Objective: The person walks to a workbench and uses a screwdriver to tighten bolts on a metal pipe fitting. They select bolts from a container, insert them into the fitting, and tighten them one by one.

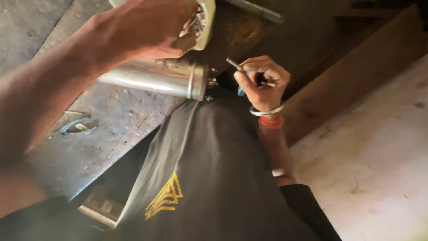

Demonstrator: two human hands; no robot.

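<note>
A shiny steel cylinder lies on its side on a worn wooden bench, with studs sticking out of its end. My left hand is raised above it, fingers closed on a pale round cap part with small metal pieces. My right hand, with a steel bangle and an orange band at the wrist, is closed on a thin metal tool just right of the cylinder's end. A bit of blue shows under that hand.
A bent metal clip lies on the bench at left. A metal rod rests at the top. My dark shirt fills the lower middle. A pale concrete floor is at right, past a wooden beam.
</note>
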